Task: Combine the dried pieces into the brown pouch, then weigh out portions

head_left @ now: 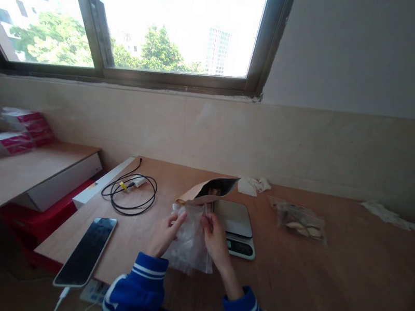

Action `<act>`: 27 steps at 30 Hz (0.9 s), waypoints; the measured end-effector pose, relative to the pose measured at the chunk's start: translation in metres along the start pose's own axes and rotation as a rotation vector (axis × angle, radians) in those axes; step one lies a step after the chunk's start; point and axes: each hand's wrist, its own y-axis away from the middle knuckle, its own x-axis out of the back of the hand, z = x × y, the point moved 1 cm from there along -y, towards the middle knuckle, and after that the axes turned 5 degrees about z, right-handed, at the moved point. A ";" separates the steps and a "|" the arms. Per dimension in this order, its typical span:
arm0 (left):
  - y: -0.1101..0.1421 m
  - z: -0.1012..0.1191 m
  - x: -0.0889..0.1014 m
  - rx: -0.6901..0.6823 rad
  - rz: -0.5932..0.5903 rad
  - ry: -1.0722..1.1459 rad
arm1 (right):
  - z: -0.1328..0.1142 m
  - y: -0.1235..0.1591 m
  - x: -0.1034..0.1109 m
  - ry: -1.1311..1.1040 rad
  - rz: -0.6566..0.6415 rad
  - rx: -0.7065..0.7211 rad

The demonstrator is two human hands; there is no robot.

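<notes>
A clear zip bag (190, 245) hangs between my hands over the table's near part. My left hand (169, 231) pinches its upper left edge, and my right hand (216, 236) grips the upper right edge. Just beyond the bag lies an open brown paper pouch (196, 190) with a dark inside; some brownish contents show in its mouth. To the right is a kitchen scale (235, 218) with a small display, partly hidden behind my right hand. Whether the clear bag's mouth is parted I cannot tell.
A coiled black cable (154, 194) with a white plug and a phone (87, 252) on a white cord are at the left. A clear bag with pale slices (304, 227) lies right, crumpled tissues (256, 185) at the back. A second table (60, 161) stands left beside a red stool (28, 227).
</notes>
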 end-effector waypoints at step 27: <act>-0.008 -0.001 0.000 -0.653 0.577 -0.601 | -0.073 -0.115 0.031 0.716 0.044 0.750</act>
